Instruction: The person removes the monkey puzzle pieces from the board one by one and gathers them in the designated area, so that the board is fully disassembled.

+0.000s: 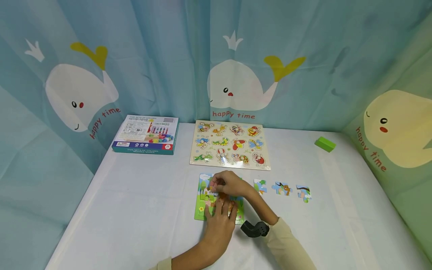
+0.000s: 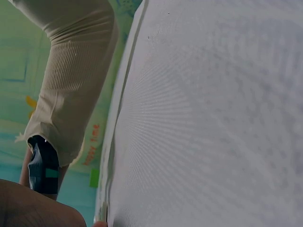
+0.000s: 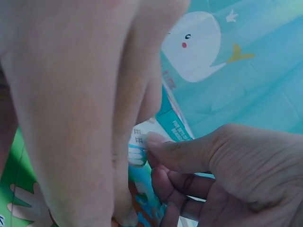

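Observation:
A jigsaw puzzle in a green-edged board (image 1: 199, 213) lies on the table, partly hidden beneath both hands. My right hand (image 1: 231, 183) reaches over its upper part, thumb and fingertips pinching a small puzzle piece (image 3: 137, 153) that shows white and blue in the right wrist view. My left hand (image 1: 219, 223) rests on the lower part of the puzzle, fingers spread and fingertips touching the picture. In the left wrist view only part of the left hand (image 2: 38, 208) shows. Right of the board lie loose puzzle pieces: one with green (image 1: 260, 186), one with an animal (image 1: 282, 188), one with a branch (image 1: 304, 192).
Behind the puzzle lies a wooden insect peg board (image 1: 229, 145). A boxed bead set (image 1: 145, 135) stands at back left, and a green block (image 1: 325, 144) at back right. Whale-print curtains (image 1: 168, 56) enclose the white-covered table (image 1: 135, 210). The right wrist carries a black camera (image 1: 254, 228).

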